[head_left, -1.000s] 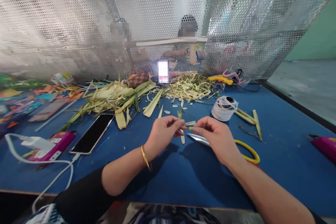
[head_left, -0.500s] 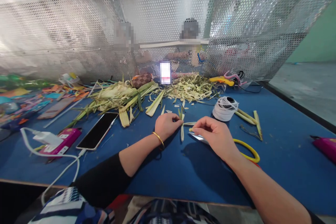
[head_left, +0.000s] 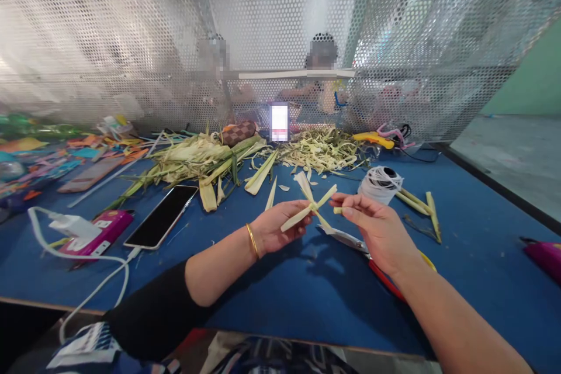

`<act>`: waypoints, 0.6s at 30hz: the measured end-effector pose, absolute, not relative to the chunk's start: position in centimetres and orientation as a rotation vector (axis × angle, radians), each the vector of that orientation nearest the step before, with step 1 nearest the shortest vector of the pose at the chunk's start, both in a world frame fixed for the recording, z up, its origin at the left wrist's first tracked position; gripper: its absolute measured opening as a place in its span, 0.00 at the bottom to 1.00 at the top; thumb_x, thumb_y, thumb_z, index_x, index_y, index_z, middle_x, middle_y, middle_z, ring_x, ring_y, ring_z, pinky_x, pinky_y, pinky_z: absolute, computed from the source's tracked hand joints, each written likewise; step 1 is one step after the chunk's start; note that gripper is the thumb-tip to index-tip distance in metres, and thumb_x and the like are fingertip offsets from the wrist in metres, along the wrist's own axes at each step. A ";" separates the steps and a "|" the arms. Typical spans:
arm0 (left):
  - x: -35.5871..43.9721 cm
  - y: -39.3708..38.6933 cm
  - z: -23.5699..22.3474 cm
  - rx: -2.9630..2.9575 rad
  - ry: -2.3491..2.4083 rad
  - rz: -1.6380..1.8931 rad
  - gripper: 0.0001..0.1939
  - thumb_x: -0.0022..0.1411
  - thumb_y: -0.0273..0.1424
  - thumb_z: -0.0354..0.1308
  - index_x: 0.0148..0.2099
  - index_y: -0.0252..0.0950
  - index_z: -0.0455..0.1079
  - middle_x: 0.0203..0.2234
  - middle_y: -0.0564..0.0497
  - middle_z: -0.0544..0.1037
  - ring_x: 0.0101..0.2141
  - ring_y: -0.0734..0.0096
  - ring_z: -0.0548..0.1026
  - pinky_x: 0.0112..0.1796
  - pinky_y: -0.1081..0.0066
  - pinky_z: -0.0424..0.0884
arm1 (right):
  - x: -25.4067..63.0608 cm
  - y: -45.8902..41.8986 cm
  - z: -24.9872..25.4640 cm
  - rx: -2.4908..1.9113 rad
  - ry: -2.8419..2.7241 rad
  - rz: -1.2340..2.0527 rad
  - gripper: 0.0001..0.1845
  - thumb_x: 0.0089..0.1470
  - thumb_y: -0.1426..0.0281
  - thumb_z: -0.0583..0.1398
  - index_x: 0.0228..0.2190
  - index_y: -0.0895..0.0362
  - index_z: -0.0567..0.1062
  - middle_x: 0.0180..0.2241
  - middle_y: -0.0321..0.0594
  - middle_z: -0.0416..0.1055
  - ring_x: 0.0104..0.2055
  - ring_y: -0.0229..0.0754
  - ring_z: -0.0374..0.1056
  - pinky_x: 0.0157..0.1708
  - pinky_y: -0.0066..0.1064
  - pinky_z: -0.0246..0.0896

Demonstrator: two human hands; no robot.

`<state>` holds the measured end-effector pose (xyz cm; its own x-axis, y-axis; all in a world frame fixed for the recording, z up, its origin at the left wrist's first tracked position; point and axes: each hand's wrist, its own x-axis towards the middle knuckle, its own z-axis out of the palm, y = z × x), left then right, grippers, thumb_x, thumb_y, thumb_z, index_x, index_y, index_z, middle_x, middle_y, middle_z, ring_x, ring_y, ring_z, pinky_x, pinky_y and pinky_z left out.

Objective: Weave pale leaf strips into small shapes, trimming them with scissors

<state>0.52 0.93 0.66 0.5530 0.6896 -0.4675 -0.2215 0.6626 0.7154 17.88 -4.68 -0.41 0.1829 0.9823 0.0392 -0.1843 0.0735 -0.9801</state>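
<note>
A four-armed cross of pale husk strips (head_left: 314, 207) is held at the centre of the frame by the left hand (head_left: 284, 225), whose palm is turned up; the fingers are curled in behind the strips, though exactly how the thumb bears on them cannot be told. One arm of the cross is laid over the fingers, and the other arms are spread out past the fingertips. A short, pale green stub of stalk (head_left: 338, 210) is pinched between thumb and fingertips of the right hand (head_left: 377, 225), just right of the cross and apart from it.

Below the right hand, a pair of scissors (head_left: 348, 238) is seen on the blue tabletop (head_left: 280, 298), its red and yellow handles partly covered by the wrist and forearm. A spool of white string (head_left: 379, 185) is placed just above the right hand, with cut stalks (head_left: 432, 216) scattered to its right.

Across the upper middle, a heap of long husks (head_left: 188, 158) is topped by a checkered pouch (head_left: 238, 133), and shredded husk (head_left: 322, 151) is piled beside it. At the left, a smartphone (head_left: 161, 216) is connected to a white cable (head_left: 127, 272). A gold bangle (head_left: 252, 241) is worn on the left wrist.
</note>
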 end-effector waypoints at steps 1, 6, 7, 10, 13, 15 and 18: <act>0.7 0.8 0.4 0.657 0.829 0.579 0.07 0.59 0.20 0.52 0.30 0.31 0.68 0.20 0.54 0.70 0.18 0.84 0.67 0.19 0.83 0.61 | 17.8 -4.7 -0.4 -1.116 -0.972 1.134 0.15 0.35 0.62 0.71 0.21 0.55 0.73 0.42 0.41 0.75 0.46 0.49 0.70 0.49 0.39 0.59; 1.2 0.0 -0.3 0.698 0.854 0.537 0.04 0.56 0.21 0.56 0.31 0.32 0.71 0.20 0.54 0.72 0.20 0.81 0.70 0.20 0.81 0.64 | 17.2 -4.9 -0.2 -1.195 -1.034 1.105 0.13 0.37 0.61 0.69 0.21 0.55 0.73 0.36 0.41 0.77 0.43 0.47 0.70 0.45 0.37 0.60; 1.2 -0.1 -0.3 0.706 0.846 0.521 0.03 0.55 0.21 0.56 0.31 0.32 0.71 0.21 0.54 0.72 0.20 0.81 0.70 0.21 0.81 0.64 | 17.1 -4.9 -0.1 -1.210 -1.041 1.089 0.13 0.38 0.61 0.69 0.21 0.55 0.73 0.34 0.40 0.77 0.41 0.46 0.70 0.43 0.36 0.60; 1.2 -0.4 -0.5 0.761 0.863 0.531 0.01 0.54 0.22 0.58 0.31 0.32 0.70 0.22 0.53 0.74 0.20 0.81 0.71 0.23 0.80 0.66 | 17.0 -4.9 0.0 -1.247 -1.037 1.040 0.11 0.37 0.63 0.68 0.22 0.56 0.74 0.29 0.37 0.75 0.34 0.42 0.68 0.38 0.34 0.61; 1.1 -0.6 -0.3 0.883 0.923 0.635 0.01 0.56 0.25 0.58 0.32 0.33 0.68 0.24 0.51 0.77 0.21 0.79 0.72 0.25 0.79 0.68 | 17.1 -5.0 0.2 -1.270 -1.018 1.028 0.11 0.36 0.63 0.68 0.22 0.56 0.74 0.27 0.36 0.73 0.31 0.39 0.66 0.36 0.32 0.60; 1.0 -0.7 0.0 0.968 0.913 0.683 0.03 0.58 0.28 0.56 0.33 0.33 0.68 0.25 0.50 0.78 0.22 0.77 0.73 0.25 0.78 0.68 | 17.2 -5.0 0.3 -1.287 -1.024 1.028 0.11 0.36 0.63 0.68 0.22 0.56 0.74 0.26 0.36 0.73 0.30 0.39 0.66 0.34 0.32 0.60; 0.7 -0.9 0.5 1.025 0.844 0.628 0.07 0.57 0.32 0.57 0.34 0.33 0.70 0.27 0.48 0.79 0.26 0.73 0.76 0.28 0.76 0.69 | 17.3 -5.0 0.2 -1.291 -1.055 1.019 0.11 0.37 0.62 0.67 0.22 0.55 0.74 0.25 0.36 0.73 0.30 0.40 0.66 0.34 0.32 0.59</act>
